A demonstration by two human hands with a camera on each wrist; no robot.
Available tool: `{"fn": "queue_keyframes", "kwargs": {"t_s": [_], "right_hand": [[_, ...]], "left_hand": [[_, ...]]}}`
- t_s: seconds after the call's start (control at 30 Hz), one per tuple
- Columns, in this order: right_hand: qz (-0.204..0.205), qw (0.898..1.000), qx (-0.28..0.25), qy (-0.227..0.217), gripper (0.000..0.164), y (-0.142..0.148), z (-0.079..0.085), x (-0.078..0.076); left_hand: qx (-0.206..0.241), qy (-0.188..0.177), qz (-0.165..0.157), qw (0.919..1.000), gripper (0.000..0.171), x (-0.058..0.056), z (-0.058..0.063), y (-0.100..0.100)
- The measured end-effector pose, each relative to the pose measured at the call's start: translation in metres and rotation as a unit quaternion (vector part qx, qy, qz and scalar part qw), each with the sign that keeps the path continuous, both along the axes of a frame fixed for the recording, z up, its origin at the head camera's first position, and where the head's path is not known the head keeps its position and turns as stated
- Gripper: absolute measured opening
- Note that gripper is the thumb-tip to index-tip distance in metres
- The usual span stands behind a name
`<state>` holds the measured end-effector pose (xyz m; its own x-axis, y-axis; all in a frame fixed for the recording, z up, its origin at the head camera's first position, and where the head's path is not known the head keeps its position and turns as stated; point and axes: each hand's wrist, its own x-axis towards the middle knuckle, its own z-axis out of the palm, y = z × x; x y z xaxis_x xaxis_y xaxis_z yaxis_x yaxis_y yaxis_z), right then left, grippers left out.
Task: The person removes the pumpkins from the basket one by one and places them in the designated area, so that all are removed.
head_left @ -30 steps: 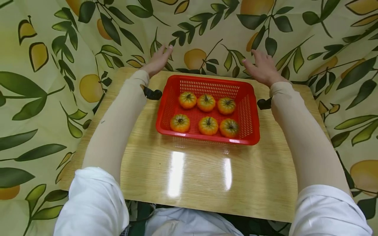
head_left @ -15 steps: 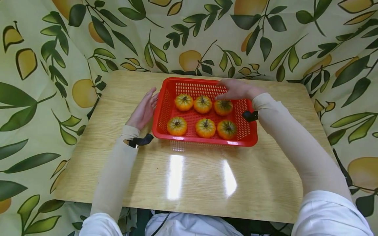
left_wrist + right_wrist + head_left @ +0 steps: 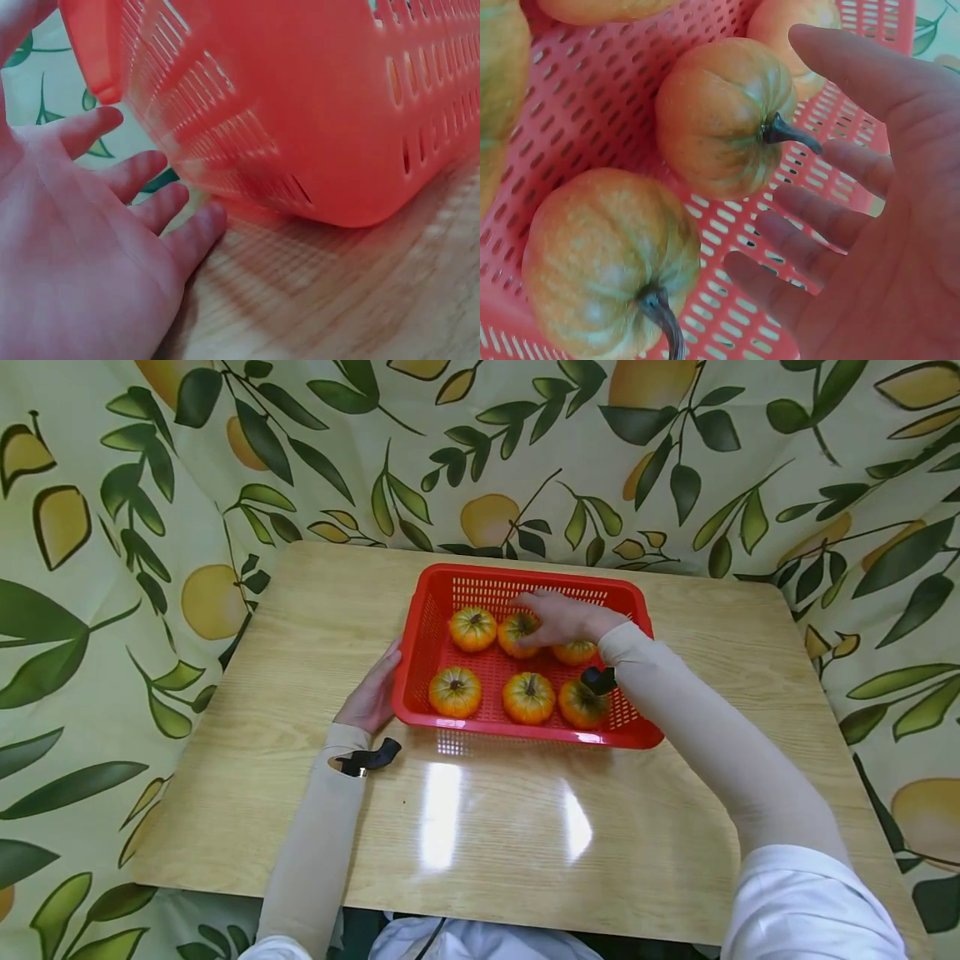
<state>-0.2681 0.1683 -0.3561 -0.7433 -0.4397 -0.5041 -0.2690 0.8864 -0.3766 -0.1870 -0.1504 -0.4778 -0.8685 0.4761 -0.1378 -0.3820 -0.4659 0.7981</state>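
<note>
Several small orange pumpkins sit in two rows inside a red plastic basket [image 3: 491, 727]. My right hand [image 3: 564, 618] reaches in over the back row, fingers spread above the middle pumpkin [image 3: 513, 642]. In the right wrist view a pumpkin [image 3: 720, 120] with a dark stem lies just beyond the thumb and fingertips, and nothing is in the grasp. The back right pumpkin [image 3: 574, 652] is partly covered by this hand. At the basket's left side is my left hand [image 3: 369, 695], palm towards the wall; in the left wrist view its relaxed fingers [image 3: 199, 232] lie beside the slotted side.
The basket stands on a light wooden table [image 3: 300, 635] towards its back edge. A fabric backdrop [image 3: 315, 435] printed with fruit and leaves hangs behind and beside the table. A black wrist strap piece [image 3: 597, 681] overhangs the front right pumpkin [image 3: 581, 708].
Both hands have come back from beyond the table's far edge. The left hand has moved to the basket's left side; the right hand has moved left and down over the back-row pumpkins.
</note>
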Motion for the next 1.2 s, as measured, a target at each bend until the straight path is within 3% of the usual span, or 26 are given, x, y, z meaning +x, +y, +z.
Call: {"fn": "queue_keyframes", "kwargs": {"t_s": [0.37, 0.6, 0.77, 0.97, 1.2], "right_hand": [[0.050, 0.998, 0.017, 0.018, 0.072, -0.010, -0.015, 0.000], [0.062, 0.998, 0.017, 0.023, 0.070, -0.014, -0.015, -0.003], [0.050, 0.999, 0.001, 0.014, 0.070, -0.015, -0.007, -0.002], [0.012, 1.000, -0.025, 0.006, 0.072, -0.007, 0.010, -0.001], [0.008, 0.997, -0.067, 0.048, 0.072, 0.004, 0.027, 0.005]], "left_hand": [[0.001, -0.009, 0.002, 1.0000, 0.082, 0.001, -0.002, 0.003], [0.011, -0.008, 0.004, 0.9999, 0.086, -0.002, -0.003, 0.000], [0.012, -0.007, 0.004, 0.9999, 0.088, -0.001, -0.001, -0.003], [0.006, -0.010, 0.004, 0.9999, 0.078, 0.002, -0.001, -0.004], [-0.010, -0.013, 0.011, 0.9998, 0.084, 0.004, 0.001, -0.002]]}}
